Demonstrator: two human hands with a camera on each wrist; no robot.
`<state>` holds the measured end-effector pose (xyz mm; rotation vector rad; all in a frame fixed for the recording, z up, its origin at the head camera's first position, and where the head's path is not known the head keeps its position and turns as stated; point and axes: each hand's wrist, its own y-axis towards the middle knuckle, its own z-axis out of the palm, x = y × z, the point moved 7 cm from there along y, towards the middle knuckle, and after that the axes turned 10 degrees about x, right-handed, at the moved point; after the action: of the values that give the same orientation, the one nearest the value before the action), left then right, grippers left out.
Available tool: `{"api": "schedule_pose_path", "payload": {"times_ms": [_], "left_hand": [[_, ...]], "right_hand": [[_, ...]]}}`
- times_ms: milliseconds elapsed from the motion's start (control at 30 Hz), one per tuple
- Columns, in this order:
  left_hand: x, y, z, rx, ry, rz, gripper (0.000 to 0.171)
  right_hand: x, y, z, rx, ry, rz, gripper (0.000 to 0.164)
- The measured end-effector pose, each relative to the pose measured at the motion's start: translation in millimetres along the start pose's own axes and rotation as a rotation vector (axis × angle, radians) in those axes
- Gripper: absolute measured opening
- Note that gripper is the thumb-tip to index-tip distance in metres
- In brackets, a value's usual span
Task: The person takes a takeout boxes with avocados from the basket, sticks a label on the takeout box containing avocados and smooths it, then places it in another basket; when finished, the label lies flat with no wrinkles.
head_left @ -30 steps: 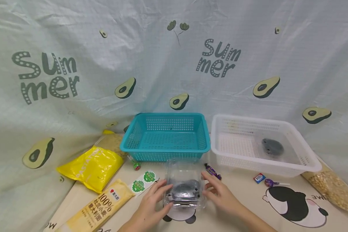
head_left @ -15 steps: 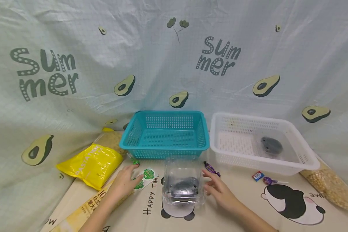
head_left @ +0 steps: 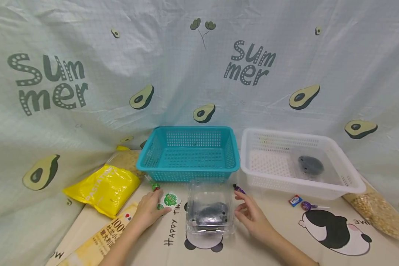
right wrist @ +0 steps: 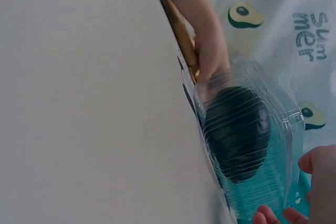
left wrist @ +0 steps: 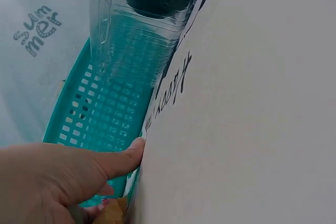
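Observation:
A clear plastic clamshell box [head_left: 210,192] with a dark, smooth oval thing [head_left: 212,213] inside stands on the table in front of the teal basket. Left of it my left hand [head_left: 147,211] rests over a strip of round green stickers [head_left: 170,200], its thumb and fingers spread at the strip's left part, which they cover. In the left wrist view its thumb [left wrist: 123,162] reaches down to the table. My right hand [head_left: 252,216] hovers beside the box's right side, fingers loosely bent, holding nothing. The right wrist view shows its fingertips [right wrist: 266,215] close to the box's wall.
Behind stand a teal basket [head_left: 194,174] and a white basket [head_left: 302,187], the latter holding another clear box [head_left: 327,171]. Yellow pasta bag [head_left: 104,188], spaghetti pack [head_left: 96,240] and green-wrapped lollipop [head_left: 155,186] lie left. Wrapped candies [head_left: 295,200], purple lollipop [head_left: 306,205] and grain bag [head_left: 379,214] lie right.
My left hand has left the box and moved left onto the sticker strip, its thumb and fingers drawing nearer together. My right hand has come slightly away from the box.

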<state>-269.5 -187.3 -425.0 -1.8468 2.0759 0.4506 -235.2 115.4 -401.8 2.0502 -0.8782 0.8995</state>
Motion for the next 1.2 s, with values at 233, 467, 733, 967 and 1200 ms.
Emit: {"api": "schedule_pose_path", "payload": {"times_ms": [233, 467, 733, 967, 1200], "left_hand": [[4.0, -1.8, -2.7, 0.04, 0.06, -0.062, 0.053], [11.4, 3.5, -3.4, 0.075, -0.106, -0.077, 0.045], [-33.6, -7.6, -27.9, -0.005, -0.321, 0.132, 0.014], [-118.8, -47.9, -52.7, -0.084, -0.157, 0.538, 0.004], [-140.8, -64.6, -57.1, -0.108, -0.123, 0.618, 0.004]], "right_hand": [[11.8, -0.3, -0.7, -0.02, -0.091, -0.055, 0.051], [14.0, 0.1, -2.1, -0.04, -0.096, -0.074, 0.049], [33.6, 12.5, 0.0, -0.069, -0.231, -0.361, 0.045], [81.3, 29.6, 17.4, -0.065, -0.29, -0.592, 0.034], [91.2, 41.9, 26.5, -0.059, -0.251, -0.559, 0.028]]}}
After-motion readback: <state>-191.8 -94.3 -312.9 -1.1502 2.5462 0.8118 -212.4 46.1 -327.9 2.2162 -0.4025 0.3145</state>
